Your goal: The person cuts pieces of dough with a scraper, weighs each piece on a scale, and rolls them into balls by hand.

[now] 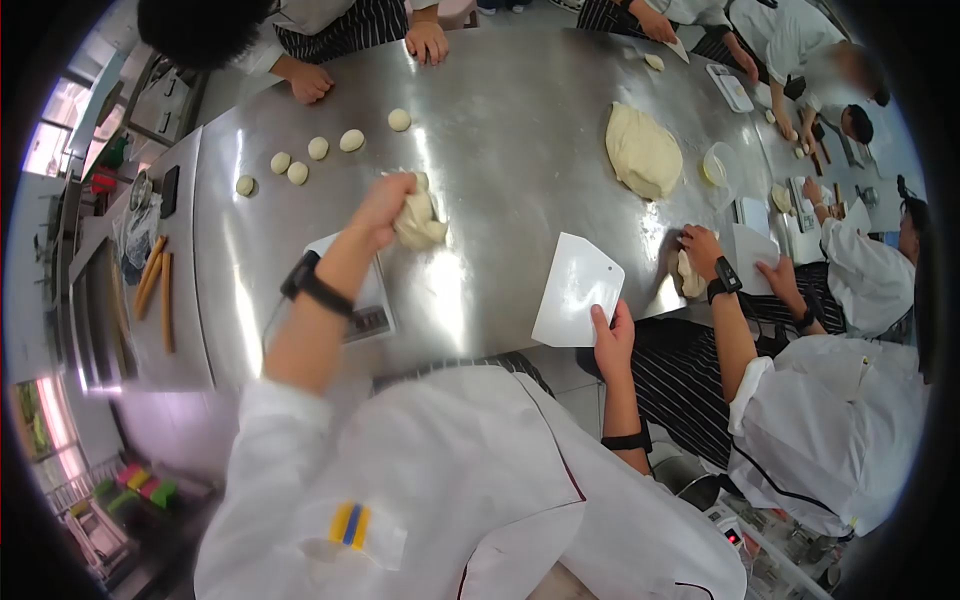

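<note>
My left hand point(388, 205) is closed on a lump of dough point(420, 225) over the steel table. Just below that hand, a digital scale point(372, 312) is partly covered by my forearm. In my right hand point(614, 332) I grip a white dough scraper point(578, 290) by its lower right side, with its flat face up near the table's front edge. Several round dough balls point(352, 140) lie beyond my left hand. A large mass of dough point(642, 152) rests farther back on the right.
Rolling pins point(167, 300) lie at the left end. A clear plastic container point(717, 163) stands right of the large dough. Close on my right, a co-worker's hand point(703, 247) is on dough; other people stand around the steel table point(500, 100).
</note>
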Tool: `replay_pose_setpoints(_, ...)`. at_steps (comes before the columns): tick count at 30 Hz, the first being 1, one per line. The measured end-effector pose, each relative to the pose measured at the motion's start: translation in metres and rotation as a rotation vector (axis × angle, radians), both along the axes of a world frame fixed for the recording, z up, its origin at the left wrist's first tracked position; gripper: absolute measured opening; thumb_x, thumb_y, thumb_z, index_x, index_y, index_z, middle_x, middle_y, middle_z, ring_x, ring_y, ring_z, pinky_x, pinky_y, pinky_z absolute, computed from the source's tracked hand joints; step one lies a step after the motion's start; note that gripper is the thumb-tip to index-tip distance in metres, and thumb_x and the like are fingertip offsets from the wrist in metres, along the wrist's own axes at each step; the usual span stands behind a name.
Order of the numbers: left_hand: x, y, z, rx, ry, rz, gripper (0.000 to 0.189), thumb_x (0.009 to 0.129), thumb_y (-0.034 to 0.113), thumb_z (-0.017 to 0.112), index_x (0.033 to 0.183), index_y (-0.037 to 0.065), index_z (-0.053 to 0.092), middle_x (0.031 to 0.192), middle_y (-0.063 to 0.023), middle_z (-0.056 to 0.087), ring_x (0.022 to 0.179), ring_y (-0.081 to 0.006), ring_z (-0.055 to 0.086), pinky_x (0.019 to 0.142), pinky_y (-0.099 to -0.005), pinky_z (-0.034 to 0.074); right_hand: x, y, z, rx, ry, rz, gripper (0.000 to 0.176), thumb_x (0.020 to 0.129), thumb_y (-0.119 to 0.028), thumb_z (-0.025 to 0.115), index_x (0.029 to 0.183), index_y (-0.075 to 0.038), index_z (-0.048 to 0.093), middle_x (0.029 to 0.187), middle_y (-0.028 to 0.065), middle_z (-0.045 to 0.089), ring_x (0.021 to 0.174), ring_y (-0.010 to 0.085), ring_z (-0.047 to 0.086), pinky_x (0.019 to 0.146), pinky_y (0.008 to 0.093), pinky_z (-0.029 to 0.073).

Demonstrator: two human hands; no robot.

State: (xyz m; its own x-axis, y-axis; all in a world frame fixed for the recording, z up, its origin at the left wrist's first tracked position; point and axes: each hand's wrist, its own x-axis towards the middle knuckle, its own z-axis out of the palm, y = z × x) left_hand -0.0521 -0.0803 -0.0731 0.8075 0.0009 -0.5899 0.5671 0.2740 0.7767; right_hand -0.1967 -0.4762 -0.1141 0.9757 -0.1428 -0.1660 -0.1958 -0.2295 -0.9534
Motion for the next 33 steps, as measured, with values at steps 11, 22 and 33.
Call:
replay_pose_setpoints(11,-0.018,-0.039,0.074,1.001,-0.814,-0.056,0.062,0.082,0.014,0.061,0.142,0.004,0.050,0.135,-0.0206,0.053,0.115,-0.0297,0.058,0.099,-0.0361,0.046,0.001,-0.003,0.000,0.085,-0.050,-0.097,0.022,0.097,-0.016,0.063,0.109,0.002,0.060,0.094,0.0040,0.065,0.085,0.0081,0.057,0.077,0.0251,0.046)
replay_pose_setpoints(22,-0.104,-0.085,-0.046,1.237,-0.409,-0.449,0.091,0.072,0.028,0.076,0.149,0.006,0.033,0.142,-0.0273,0.042,0.124,-0.0459,0.046,0.103,-0.0491,0.042,0.010,0.014,0.017,-0.057,-0.065,0.089,0.026,0.097,-0.020,0.061,0.107,0.003,0.058,0.096,0.0084,0.067,0.086,0.0133,0.059,0.078,0.0303,0.048)
replay_pose_setpoints(33,-0.123,-0.064,-0.087,1.072,-0.138,-0.322,0.051,0.078,0.031,0.070,0.113,-0.005,0.060,0.110,-0.0257,0.063,0.101,-0.0402,0.062,0.090,-0.0452,0.051,0.073,0.120,0.048,-0.620,-0.302,0.705,0.023,0.097,-0.025,0.055,0.110,-0.005,0.057,0.087,0.0193,0.067,0.080,0.0412,0.064,0.067,0.0470,0.050)
